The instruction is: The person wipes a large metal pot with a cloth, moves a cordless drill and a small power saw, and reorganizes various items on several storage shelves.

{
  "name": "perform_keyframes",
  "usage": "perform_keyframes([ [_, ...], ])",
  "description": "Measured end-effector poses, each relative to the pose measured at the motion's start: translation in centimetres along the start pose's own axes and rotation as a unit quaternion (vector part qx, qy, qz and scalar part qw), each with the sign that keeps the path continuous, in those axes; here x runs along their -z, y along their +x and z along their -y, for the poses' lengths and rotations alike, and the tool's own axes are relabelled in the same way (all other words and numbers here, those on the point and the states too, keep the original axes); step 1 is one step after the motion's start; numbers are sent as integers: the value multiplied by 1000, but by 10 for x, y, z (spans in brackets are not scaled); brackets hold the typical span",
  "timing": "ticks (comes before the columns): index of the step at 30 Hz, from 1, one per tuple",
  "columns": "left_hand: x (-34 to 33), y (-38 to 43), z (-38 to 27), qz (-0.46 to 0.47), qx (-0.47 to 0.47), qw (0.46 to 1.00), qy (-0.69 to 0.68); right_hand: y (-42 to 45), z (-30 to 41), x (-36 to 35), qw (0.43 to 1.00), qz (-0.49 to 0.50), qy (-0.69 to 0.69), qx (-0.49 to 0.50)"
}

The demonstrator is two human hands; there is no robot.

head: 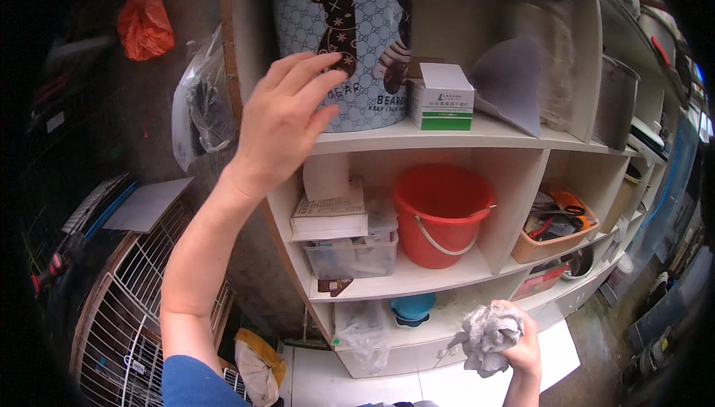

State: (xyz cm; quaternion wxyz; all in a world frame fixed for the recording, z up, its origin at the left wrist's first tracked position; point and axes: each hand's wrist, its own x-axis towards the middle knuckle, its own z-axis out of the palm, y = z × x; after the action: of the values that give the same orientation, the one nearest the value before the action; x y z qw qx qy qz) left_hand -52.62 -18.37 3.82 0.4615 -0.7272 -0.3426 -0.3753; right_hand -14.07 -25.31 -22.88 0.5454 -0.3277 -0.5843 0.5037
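My left hand (pixel 285 111) is raised with its fingers apart, in front of a light blue patterned bin (pixel 313 16) with dark bear pictures on the upper shelf. Whether the fingertips touch the bin I cannot tell. Low on the right, my right hand (pixel 525 345) grips a crumpled grey cloth (pixel 489 337) in front of the lowest shelf. Beside the bin stands a small white and green cardboard box (pixel 444 102) with its lid flap up. A grey cone-shaped sheet (pixel 511 80) leans to the right of that box.
Below, the white shelf unit (pixel 391 140) holds a red bucket (pixel 441 239), a clear plastic box (pixel 352 256) and an orange basket (pixel 553 245) of tools. A blue bowl (pixel 413 307) sits lowest. At left are a white wire rack (pixel 128 301) and a hanging red plastic bag (pixel 146 27).
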Motion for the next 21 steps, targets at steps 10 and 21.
perform_keyframes([
  [10,-66,52,-62,99,190,930,-300,47,-21,47,991,114,2,67],
  [21,-106,70,-91,1,416,813,-408,83,-15,163,992,127,22,15],
])
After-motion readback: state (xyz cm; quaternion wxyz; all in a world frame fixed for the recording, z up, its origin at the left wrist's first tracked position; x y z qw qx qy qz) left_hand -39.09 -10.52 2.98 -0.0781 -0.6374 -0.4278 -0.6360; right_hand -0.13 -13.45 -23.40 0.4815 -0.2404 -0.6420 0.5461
